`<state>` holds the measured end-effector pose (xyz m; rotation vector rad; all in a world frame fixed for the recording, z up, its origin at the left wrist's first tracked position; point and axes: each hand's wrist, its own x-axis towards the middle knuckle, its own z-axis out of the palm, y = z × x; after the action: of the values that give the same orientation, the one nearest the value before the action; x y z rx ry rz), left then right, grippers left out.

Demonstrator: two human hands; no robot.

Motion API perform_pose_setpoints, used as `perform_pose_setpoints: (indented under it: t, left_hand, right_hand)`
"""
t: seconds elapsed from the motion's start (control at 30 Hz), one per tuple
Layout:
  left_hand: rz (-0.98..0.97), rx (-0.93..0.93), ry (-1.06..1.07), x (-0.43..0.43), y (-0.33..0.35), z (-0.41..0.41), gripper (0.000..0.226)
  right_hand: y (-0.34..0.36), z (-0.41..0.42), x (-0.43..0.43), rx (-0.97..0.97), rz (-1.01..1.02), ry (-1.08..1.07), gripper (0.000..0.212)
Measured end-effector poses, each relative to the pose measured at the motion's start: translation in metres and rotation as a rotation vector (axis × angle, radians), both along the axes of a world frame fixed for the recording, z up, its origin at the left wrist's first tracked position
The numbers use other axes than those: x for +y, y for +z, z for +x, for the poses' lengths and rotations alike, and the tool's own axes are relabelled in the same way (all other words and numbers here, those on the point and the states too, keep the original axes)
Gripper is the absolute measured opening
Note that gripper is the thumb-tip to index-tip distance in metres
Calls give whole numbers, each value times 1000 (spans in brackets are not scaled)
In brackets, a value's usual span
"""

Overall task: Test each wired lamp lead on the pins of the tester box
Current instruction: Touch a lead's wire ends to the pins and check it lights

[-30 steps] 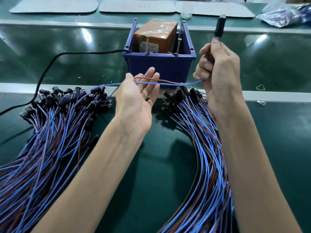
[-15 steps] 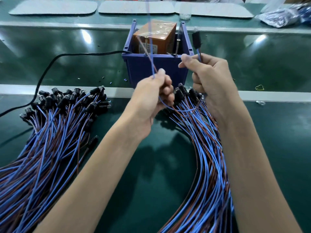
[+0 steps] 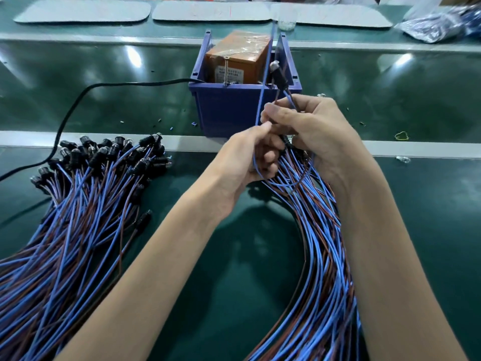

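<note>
Left hand (image 3: 256, 155), right hand (image 3: 316, 134) curled, pinching

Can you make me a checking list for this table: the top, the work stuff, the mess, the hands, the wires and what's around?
Surface: shiny green mat.
Job's things: blue bin holding the orange tester box; one lamp lead held up near its rim; more leads in a left pile and a right bundle.
Clutter: yellow rubber band, small loose bits.
Hands: left hand pinches the lead's blue wire; right hand grips the same lead.
Cables: black cable runs into the bin.
Surroundings: grey mats, plastic bag.
</note>
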<state>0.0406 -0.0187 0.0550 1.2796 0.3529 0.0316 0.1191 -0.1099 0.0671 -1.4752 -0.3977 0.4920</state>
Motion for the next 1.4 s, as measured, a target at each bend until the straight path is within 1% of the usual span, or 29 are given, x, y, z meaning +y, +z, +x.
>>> perform_pose_setpoints:
  t: [0.13, 0.27, 0.37, 0.4, 0.47, 0.5, 0.53, 0.6, 0.67, 0.73, 0.8, 0.83, 0.9, 0.97, 1.0, 1.03, 1.23, 1.33, 1.4]
  left_hand:
    - [216, 0, 207, 4, -5, 2, 40]
    - [410, -30, 428, 12, -11, 5, 26]
    - [485, -17, 463, 22, -16, 7, 18]
    - [503, -3, 447, 26, -18, 7, 22]
    - [541, 56, 397, 31, -19, 7, 39]
    - [554, 102, 363, 33, -19, 7, 46]
    - [546, 136, 333, 34, -19, 6, 47]
    - [451, 123, 323, 35, -18, 6, 34]
    - [343, 91, 399, 36, -17, 9, 24]
    - [293, 51, 473, 37, -17, 13, 26]
    - [331, 1, 483, 39, -19, 12, 29]
    - [355, -26, 483, 40, -18, 9, 28]
    - [368, -102, 486, 42, -19, 6, 14]
    - [344, -142, 520, 44, -19, 5, 55]
    - [342, -154, 526, 44, -19, 5, 65]
    - [364, -158, 532, 44, -19, 5, 66]
    - [548, -134, 502, 43, -17, 2, 58]
    - [579, -112, 499, 44, -19, 2, 45]
    - [609, -91, 494, 46, -21, 2, 41]
  right_hand:
    - [3, 2, -2, 29, 63, -72, 18]
    - [3, 5, -4, -6, 15, -123, 17]
    - [1, 9, -5, -5, -5, -161, 9]
    - [1, 10, -5, -10, -21, -169, 9]
    - [1, 10, -4, -7, -15, -175, 9]
    - [1, 10, -3, -1, -7, -180, 11]
    - [2, 10, -3, 6, 0, -188, 13]
    - [1, 11, -2, 16, 5, -207, 17]
    - [1, 12, -3, 22, 6, -223, 19]
    - [0, 13, -3, 28, 18, -234, 20]
    - [0, 15, -3, 28, 24, -240, 21]
    - [0, 15, -3, 29, 25, -241, 21]
    - [-1, 16, -3, 30, 26, -243, 21]
    - [-1, 16, -3, 27, 23, -242, 21]
    - [-2, 16, -3, 25, 19, -240, 21]
    - [-2, 16, -3, 23, 14, -240, 21]
    - [-3, 16, -2, 26, 13, -250, 21]
    - [-3, 16, -2, 29, 15, -253, 21]
    - [-3, 15, -2, 31, 14, -251, 22]
